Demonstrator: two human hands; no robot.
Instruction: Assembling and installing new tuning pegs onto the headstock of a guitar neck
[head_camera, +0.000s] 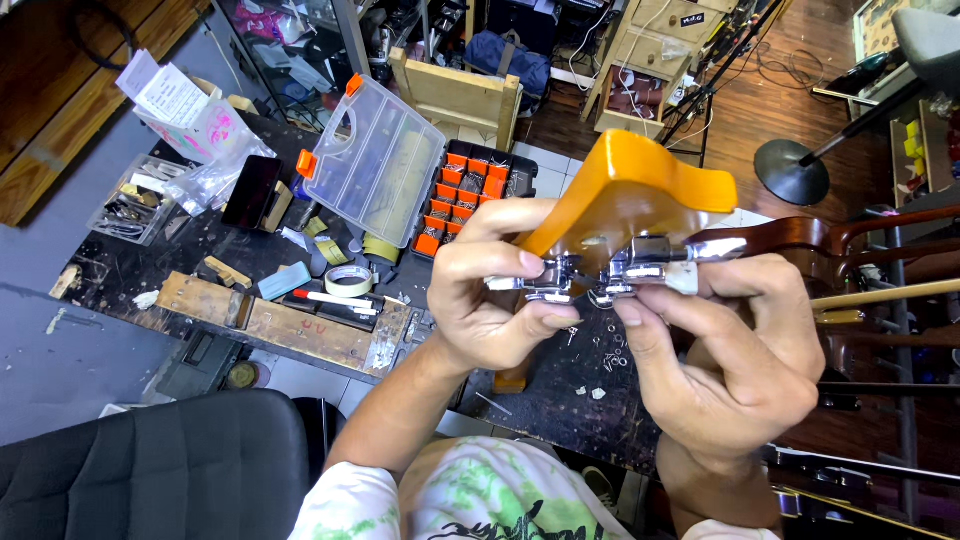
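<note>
Now we hold a yellow headstock (640, 185) up over the dark desk (560, 390), our left hand (490, 300) closed around its near side, thumb and fingers pinching a chrome tuner (545, 280). Our right hand (740, 360) grips the next tuner (650, 262), fingers shut on it. Behind them an organizer (470, 190) with orange bins stands open, and a tape roll (348, 281) lies nearby.

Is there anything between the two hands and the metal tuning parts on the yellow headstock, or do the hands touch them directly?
Nothing visible is in the way. The left hand and the right hand both pinch the metal tuning parts directly, at the lower edge of the yellow headstock.
</note>
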